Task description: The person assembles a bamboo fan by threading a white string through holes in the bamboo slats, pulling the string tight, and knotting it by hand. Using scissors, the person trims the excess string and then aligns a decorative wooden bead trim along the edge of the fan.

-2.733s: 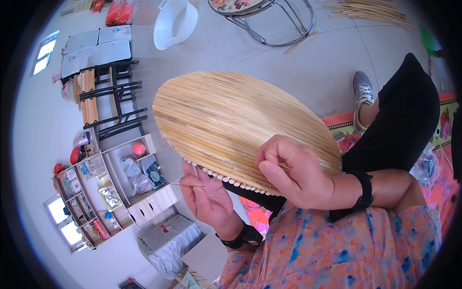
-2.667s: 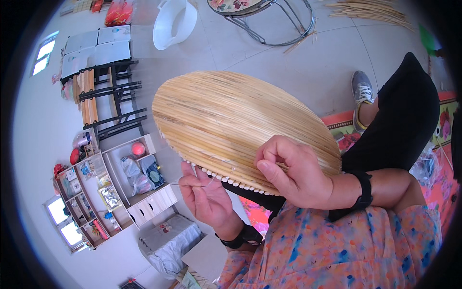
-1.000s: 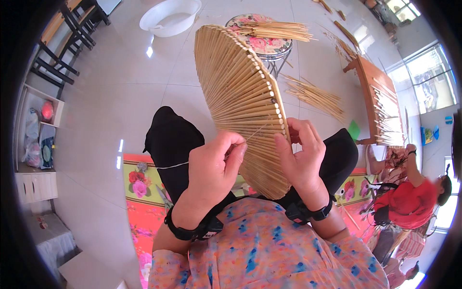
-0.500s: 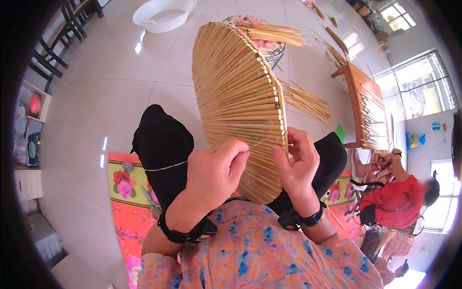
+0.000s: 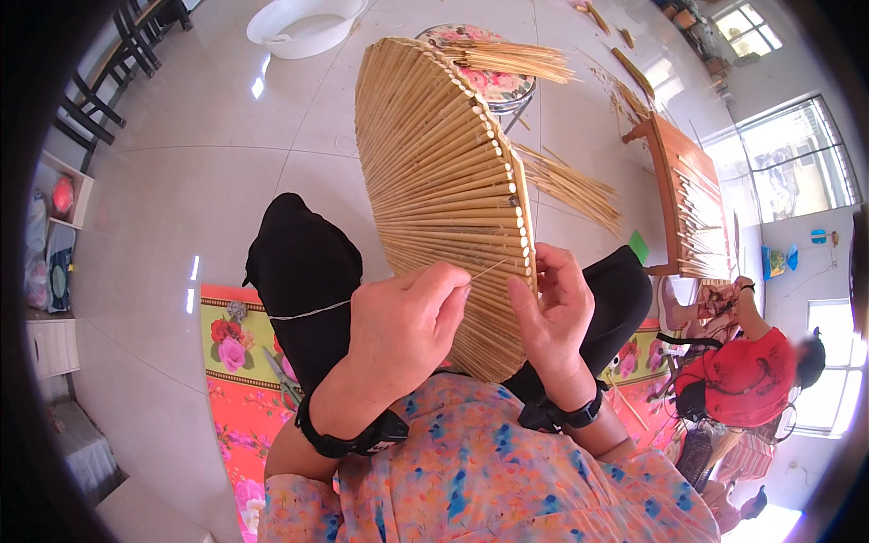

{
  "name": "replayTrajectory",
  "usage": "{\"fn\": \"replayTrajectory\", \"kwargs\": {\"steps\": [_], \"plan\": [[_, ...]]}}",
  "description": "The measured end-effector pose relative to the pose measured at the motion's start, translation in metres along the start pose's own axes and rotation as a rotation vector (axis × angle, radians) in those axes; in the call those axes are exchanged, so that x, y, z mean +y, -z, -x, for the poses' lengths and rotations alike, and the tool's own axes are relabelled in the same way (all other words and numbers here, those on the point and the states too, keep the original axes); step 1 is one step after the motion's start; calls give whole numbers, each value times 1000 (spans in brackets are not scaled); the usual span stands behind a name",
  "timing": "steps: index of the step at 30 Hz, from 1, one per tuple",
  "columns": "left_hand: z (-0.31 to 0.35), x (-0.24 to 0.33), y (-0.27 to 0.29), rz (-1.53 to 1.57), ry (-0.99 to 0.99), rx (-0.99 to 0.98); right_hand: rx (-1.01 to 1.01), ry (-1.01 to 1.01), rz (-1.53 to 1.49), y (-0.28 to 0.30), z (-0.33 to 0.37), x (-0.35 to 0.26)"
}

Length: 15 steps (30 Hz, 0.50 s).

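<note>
A fan-shaped panel of tan plant stalks [image 5: 444,181] stands tilted between my knees, its stalks side by side. Their pale cut ends line the curved right rim. My left hand [image 5: 407,312] is closed in a pinch on a thin pale thread [image 5: 312,313]. That thread runs taut from the fingertips to the rim, and its other end trails left across my black trouser leg. On the rim's lower part, my right hand [image 5: 554,312] grips the panel, thumb in front and fingers curled at the edge. The fingertips behind the rim are partly hidden.
Beyond the panel, a round flowered stool [image 5: 507,86] bears a bundle of stalks. A white basin [image 5: 303,27] stands far left. More stalks lie on a wooden table [image 5: 665,195] at right. Scissors [image 5: 283,378] rest on the flowered mat [image 5: 231,398]. Another person in red [image 5: 747,380] sits at right.
The panel has shifted slightly left, and both hands have moved a little left with it. The pinch on the thread and the grip on the rim look unchanged.
</note>
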<state>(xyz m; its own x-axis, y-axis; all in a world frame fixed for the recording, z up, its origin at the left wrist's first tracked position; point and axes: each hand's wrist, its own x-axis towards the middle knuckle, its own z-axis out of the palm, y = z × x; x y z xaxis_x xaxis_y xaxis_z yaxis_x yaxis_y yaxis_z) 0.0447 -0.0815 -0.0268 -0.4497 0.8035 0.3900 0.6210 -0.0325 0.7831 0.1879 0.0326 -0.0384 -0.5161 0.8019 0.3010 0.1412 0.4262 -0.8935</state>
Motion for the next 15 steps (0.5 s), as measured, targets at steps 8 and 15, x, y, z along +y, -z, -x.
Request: {"fn": "replayTrajectory", "kwargs": {"steps": [8, 15], "plan": [[0, 2, 7, -58, -43, -11, -18, 76, 77, 0, 2, -6], [1, 7, 10, -88, -9, -35, -38, 110, 77, 1, 0, -8]]}}
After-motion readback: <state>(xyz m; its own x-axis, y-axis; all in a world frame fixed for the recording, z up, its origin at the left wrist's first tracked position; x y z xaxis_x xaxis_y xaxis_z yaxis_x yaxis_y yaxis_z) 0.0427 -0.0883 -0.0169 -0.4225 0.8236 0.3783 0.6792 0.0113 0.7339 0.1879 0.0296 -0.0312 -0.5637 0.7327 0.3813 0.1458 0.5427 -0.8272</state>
